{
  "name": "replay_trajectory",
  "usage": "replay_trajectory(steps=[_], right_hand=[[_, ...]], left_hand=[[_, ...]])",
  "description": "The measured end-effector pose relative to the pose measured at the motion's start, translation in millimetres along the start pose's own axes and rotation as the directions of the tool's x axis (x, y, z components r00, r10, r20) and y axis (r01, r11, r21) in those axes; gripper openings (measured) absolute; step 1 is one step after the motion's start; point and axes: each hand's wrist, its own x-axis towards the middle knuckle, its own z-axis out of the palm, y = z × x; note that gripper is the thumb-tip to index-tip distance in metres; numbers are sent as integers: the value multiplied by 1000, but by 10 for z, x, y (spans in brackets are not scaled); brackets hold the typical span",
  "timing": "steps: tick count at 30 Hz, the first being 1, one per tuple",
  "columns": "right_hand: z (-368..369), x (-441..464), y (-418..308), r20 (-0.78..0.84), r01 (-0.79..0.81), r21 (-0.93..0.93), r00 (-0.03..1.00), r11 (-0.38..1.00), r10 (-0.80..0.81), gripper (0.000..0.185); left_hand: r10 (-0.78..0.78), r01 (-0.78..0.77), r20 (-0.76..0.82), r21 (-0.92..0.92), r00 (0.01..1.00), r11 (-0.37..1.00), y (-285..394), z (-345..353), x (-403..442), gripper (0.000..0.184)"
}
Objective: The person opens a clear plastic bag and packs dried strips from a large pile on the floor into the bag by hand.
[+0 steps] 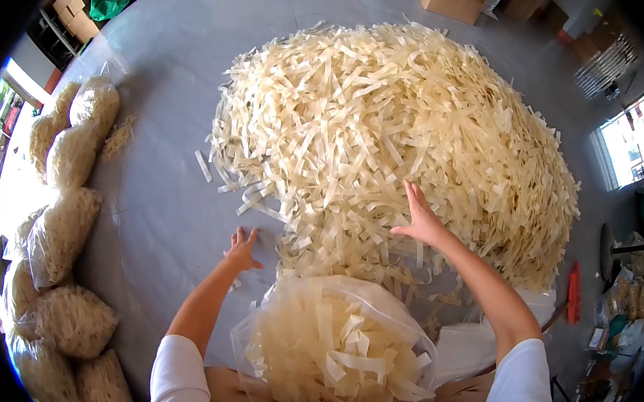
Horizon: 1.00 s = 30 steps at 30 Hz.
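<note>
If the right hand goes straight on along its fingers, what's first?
Most likely the large pile of pale strips; the right hand already overlaps its near slope in view, though depth is unclear.

A person reaches forward with both arms over a grey floor [167,151]. The left hand [241,250], fingers spread, is left of a big heap [388,123] of pale, flat strips; whether it touches the floor is unclear. The right hand [422,222], thumb apart from its fingers, is over the near part of the heap, its contact with the strips also hard to tell. Between the person's legs sits a clear plastic bag [397,307] with strips inside. Along the left, filled bags [66,237] lie in a row. A cardboard box [453,1] stands beyond the heap, and a window [639,139] is at right.
</note>
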Motion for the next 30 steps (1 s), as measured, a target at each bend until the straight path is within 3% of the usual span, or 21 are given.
replay_trajectory(steps=[3,5,6,8,9,12,13,15,17,19,20,23,24,25,27,28,29,30], right_hand=[[-57,560,-74,-61,-46,-79,997,996,41,108],[-42,990,85,-433,157,5,891,988,-139,81],[-104,1165,99,-426,150,6,895,989,-133,81],[-206,1422,72,-420,-179,137,880,974,221,38],[-166,1463,70,-414,-182,134,883,974,222,38],[-29,1472,61,-287,-383,-127,897,915,336,12],[75,1468,167,-288,-382,-131,898,915,333,12],[228,1422,238,-326,-109,262,925,959,194,11],[269,1304,212,-281,-149,365,923,919,261,14],[172,1112,40,-120,-251,472,931,845,344,17],[224,1044,109,-160,-148,550,947,822,278,18],[37,736,-58,-249,-64,454,949,889,195,23],[-14,667,29,-279,5,282,957,959,77,21],[-84,594,-15,-278,6,279,958,960,75,21],[-257,423,-144,-117,-91,486,979,869,168,18],[-344,360,-195,51,-207,539,976,817,213,14],[-396,297,-208,53,-205,537,976,818,210,14],[-433,232,-211,295,-324,469,934,821,200,14]], left_hand=[[-77,81,-115,27,990,996,204,104,-105,128],[-90,98,-108,68,990,993,255,73,-129,130],[-100,107,-106,62,989,992,266,71,-127,130],[-112,118,-99,52,989,992,292,54,-131,130],[-117,124,-105,62,987,990,307,45,-139,130],[-127,136,-110,84,986,987,323,67,-117,130],[-133,144,-114,98,985,985,328,64,-103,130],[-138,149,-117,98,984,984,343,61,-97,131],[-142,154,-114,103,983,983,344,71,-88,131],[-150,166,-135,120,980,979,344,103,-79,132],[-147,164,-133,119,980,979,350,108,-80,132],[-152,172,-151,126,977,977,362,101,-78,134],[-153,173,-149,133,977,976,361,103,-75,134],[-154,174,-147,140,977,975,360,107,-72,134],[-151,171,-149,133,977,976,349,122,-59,134],[-149,169,-150,130,977,977,343,128,-59,135],[-152,172,-150,126,977,977,342,126,-64,135],[-148,167,-149,120,978,979,347,118,-71,135]])
